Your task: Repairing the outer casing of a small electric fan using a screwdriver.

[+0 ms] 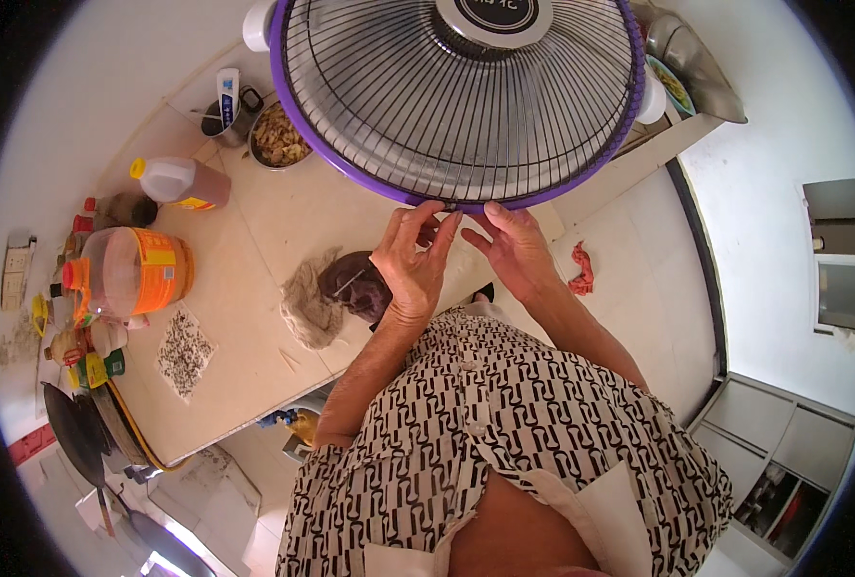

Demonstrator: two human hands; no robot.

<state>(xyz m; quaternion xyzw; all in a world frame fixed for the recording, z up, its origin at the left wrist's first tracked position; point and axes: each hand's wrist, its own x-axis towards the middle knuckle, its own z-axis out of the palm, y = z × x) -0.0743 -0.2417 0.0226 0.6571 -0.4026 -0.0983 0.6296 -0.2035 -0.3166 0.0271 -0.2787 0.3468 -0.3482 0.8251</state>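
Observation:
A round dish heater (389, 106) with a purple rim and a dark wire grille fills the top of the view, its lower edge toward me. My left hand (411, 260) pinches that lower edge near a small dark fastener (450, 206). Just beside it, my right hand (516, 252) is closed at the same edge, its thumb on the rim and its fingers curled beneath. What lies between the fingertips is partly hidden. On the counter left of my left wrist lie a dark purple cloth or bag (358, 286) and a crumpled beige rag (310, 300).
Along the counter's left stand a large oil jug (139, 272), a smaller jug (185, 183) and several bottles. A metal bowl of food scraps (278, 139) and a cup (224, 125) are behind. A red scrap (582, 269) lies on the floor at right; pans (74, 433) hang at lower left.

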